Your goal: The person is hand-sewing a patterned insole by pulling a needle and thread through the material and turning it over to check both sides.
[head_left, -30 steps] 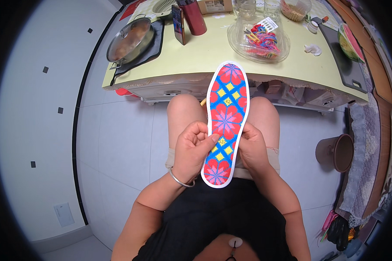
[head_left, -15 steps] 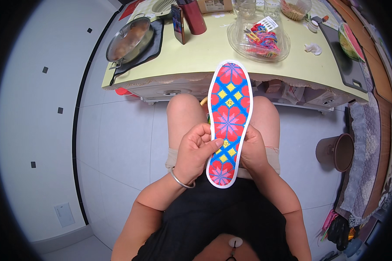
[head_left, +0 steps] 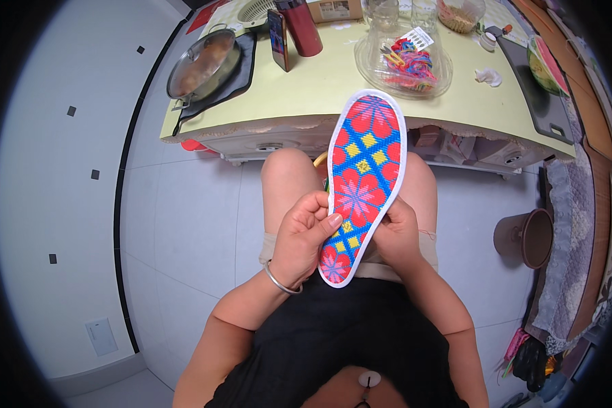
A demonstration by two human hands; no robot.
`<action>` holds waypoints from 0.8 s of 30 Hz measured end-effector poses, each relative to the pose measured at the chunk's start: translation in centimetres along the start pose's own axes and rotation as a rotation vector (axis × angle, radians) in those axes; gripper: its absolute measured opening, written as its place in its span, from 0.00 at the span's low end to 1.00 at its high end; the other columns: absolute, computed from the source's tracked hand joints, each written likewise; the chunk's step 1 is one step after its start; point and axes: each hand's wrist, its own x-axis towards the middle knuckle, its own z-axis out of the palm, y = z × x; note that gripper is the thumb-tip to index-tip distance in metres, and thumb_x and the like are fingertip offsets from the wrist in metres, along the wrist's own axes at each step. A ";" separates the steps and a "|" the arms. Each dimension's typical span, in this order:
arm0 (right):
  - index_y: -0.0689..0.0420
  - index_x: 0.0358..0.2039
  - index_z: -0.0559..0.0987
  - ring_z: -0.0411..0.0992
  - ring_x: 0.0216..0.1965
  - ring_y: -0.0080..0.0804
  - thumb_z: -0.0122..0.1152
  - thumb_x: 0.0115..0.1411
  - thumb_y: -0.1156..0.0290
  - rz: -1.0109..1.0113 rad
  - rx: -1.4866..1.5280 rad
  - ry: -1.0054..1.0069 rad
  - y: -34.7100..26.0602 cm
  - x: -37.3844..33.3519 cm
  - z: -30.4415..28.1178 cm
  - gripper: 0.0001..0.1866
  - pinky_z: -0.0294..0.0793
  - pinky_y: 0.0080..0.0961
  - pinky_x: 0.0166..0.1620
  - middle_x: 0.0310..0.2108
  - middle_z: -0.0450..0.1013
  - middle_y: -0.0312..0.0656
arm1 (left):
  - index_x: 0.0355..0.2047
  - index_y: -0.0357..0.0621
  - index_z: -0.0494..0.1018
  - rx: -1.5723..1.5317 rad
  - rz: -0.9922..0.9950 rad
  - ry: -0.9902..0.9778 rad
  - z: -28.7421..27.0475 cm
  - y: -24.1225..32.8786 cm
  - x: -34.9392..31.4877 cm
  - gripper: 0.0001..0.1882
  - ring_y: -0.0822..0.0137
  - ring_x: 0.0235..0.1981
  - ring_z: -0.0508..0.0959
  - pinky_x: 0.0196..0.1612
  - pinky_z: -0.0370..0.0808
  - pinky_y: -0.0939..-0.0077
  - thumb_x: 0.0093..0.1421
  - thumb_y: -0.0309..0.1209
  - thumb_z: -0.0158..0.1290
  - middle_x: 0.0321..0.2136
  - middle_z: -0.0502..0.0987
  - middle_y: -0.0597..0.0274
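Note:
Over my lap I hold up an embroidered insole (head_left: 362, 194), patterned with red and pink flowers, blue lattice and yellow diamonds inside a white border. Its wide end points toward the table, leaning a little right. My left hand (head_left: 307, 234) grips the left edge, thumb lying on the front near the narrower part. On the other side, my right hand (head_left: 396, 232) is closed at the right edge, its fingertips hidden behind the insole. A thin red thread (head_left: 426, 236) shows beside my right hand.
Ahead stands a table (head_left: 333, 71) with a lidded pan (head_left: 204, 64), an upright phone (head_left: 277, 41), a dark red flask (head_left: 300, 27) and a clear plastic container (head_left: 404, 64) of coloured threads. A cutting board (head_left: 534, 95) holds watermelon (head_left: 547, 64). A brown bin (head_left: 523, 238) sits at right.
The insole has tilted, its wide end swinging right and coming closer, its narrow end shifting slightly left. Both hands keep their hold in nearly the same place.

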 end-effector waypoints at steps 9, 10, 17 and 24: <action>0.62 0.28 0.75 0.68 0.31 0.39 0.55 0.49 0.83 -0.375 -0.520 0.051 -2.3 0.5 -0.2 0.05 0.68 0.29 0.33 0.28 0.69 0.44 | 0.40 0.38 0.65 -0.554 -0.291 -0.216 -2.2 -0.5 0.8 0.12 0.71 0.15 0.62 0.18 0.59 0.80 0.64 0.34 0.39 0.18 0.64 0.63; 0.62 0.27 0.75 0.68 0.30 0.40 0.55 0.48 0.83 -0.424 -0.573 0.094 -2.6 0.5 0.0 0.05 0.68 0.30 0.33 0.27 0.68 0.43 | 0.39 0.38 0.66 -0.663 -0.295 -0.281 -3.0 -0.9 1.1 0.12 0.71 0.14 0.62 0.18 0.59 0.80 0.63 0.34 0.39 0.17 0.63 0.63; 0.61 0.27 0.75 0.65 0.28 0.38 0.58 0.44 0.82 -0.591 -0.649 0.003 -4.1 0.7 1.3 0.08 0.66 0.30 0.31 0.25 0.66 0.40 | 0.25 0.40 0.68 -0.551 -0.496 -0.196 0.1 2.9 2.2 0.33 0.68 0.05 0.54 0.09 0.52 0.77 0.56 0.62 0.33 0.07 0.55 0.62; 0.61 0.27 0.76 0.65 0.29 0.34 0.64 0.34 0.79 -0.646 -0.670 -0.017 -3.8 0.9 2.2 0.15 0.66 0.29 0.30 0.26 0.66 0.37 | 0.19 0.42 0.64 -0.502 -0.563 0.038 2.9 5.0 2.1 0.38 0.67 0.02 0.52 0.05 0.49 0.77 0.50 0.70 0.31 0.05 0.54 0.62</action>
